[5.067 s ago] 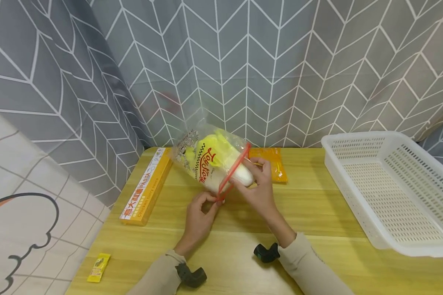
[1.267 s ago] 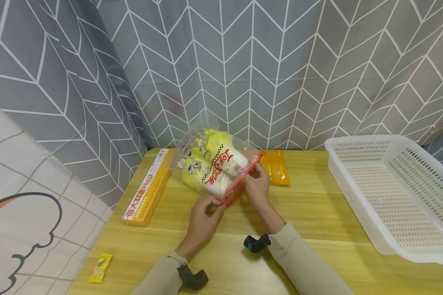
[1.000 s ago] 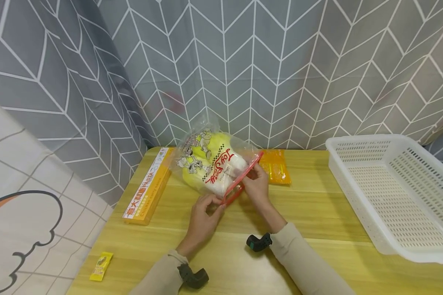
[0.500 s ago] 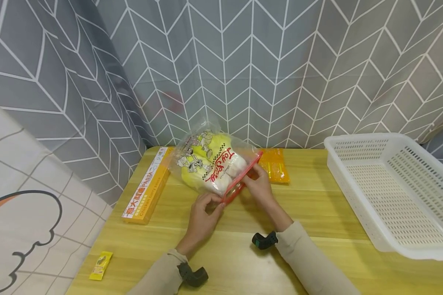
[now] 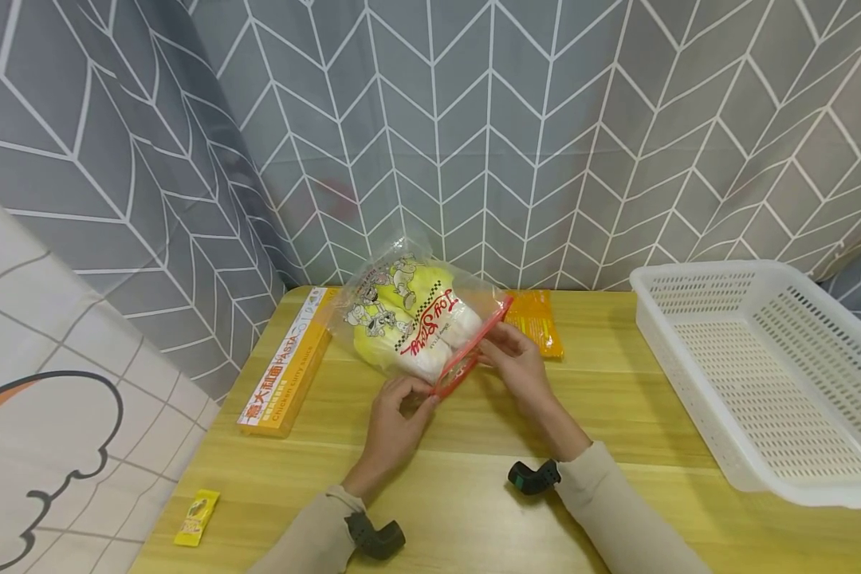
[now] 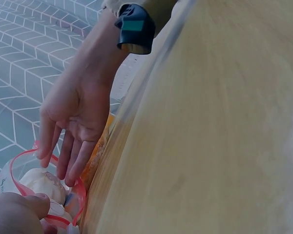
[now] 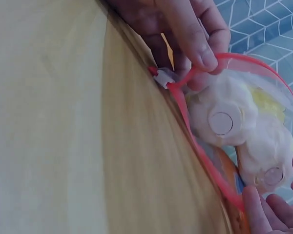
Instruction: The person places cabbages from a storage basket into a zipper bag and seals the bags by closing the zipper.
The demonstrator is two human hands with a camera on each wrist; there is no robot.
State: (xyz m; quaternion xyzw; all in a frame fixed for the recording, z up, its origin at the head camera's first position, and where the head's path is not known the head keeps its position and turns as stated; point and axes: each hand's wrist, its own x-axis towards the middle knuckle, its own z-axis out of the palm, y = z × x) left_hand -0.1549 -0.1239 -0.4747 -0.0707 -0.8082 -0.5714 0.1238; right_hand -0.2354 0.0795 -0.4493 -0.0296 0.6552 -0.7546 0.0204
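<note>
Head view: on the yellow wooden table (image 5: 459, 478) lies a clear, printed plastic bag (image 5: 426, 319), mouth towards the person. It looks limp, slick and probably light, best held by its red rim (image 5: 475, 341). The left hand (image 5: 396, 414) pinches the rim's near corner; the right hand's (image 5: 518, 367) fingers reach loosely to the other side, gripping nothing, though contact is unclear. Inside sit rounded white-and-yellow objects (image 7: 222, 109); beyond the right hand, a shiny orange packet (image 5: 538, 323).

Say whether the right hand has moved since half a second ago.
Yes: in the head view, the right hand has shifted slightly rightward, toward the white perforated plastic basket.
</note>
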